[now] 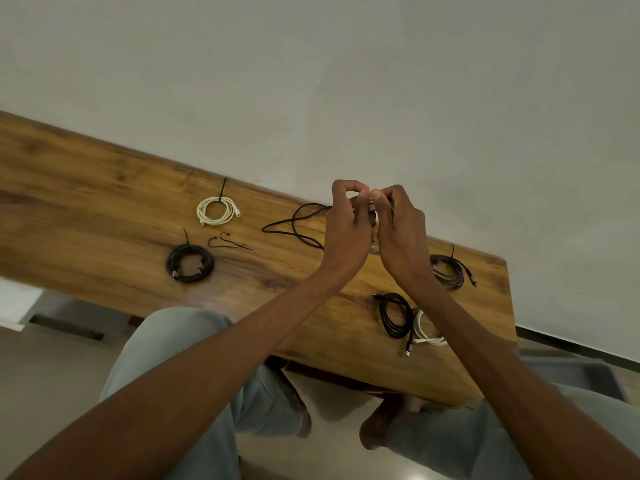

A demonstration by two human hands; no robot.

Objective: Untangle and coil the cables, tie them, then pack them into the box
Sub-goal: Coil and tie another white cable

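1. The left hand (348, 220) and right hand (398, 223) were raised together above the counter (104, 188), fingertips meeting. Both had fingers curled in a pinch on the end of a loose black cable (294, 225), near what looked like its small pale plug; the exact grip was partly hidden.
2. That cable trailed from the hands toward 9 o'clock, lying in slack open loops on the counter, not yet coiled or tied.
3. Both forearms reached forward from the bottom of the view, wrists bent slightly inward toward each other.
4. Finished work, by my reading: a white coil (216, 210) at 9 o'clock, a black coil (189, 263) at 8 o'clock and a dark coil (450, 271) at 4 o'clock, each with what looked like a tie tail.
5. A black and white pair (403, 318) at 5 o'clock was wound; whether it was tied I could not tell.
6. Spare ties (228, 241) lay between the white and black coils.
7. No box was clearly in view, so packing seemingly remained.
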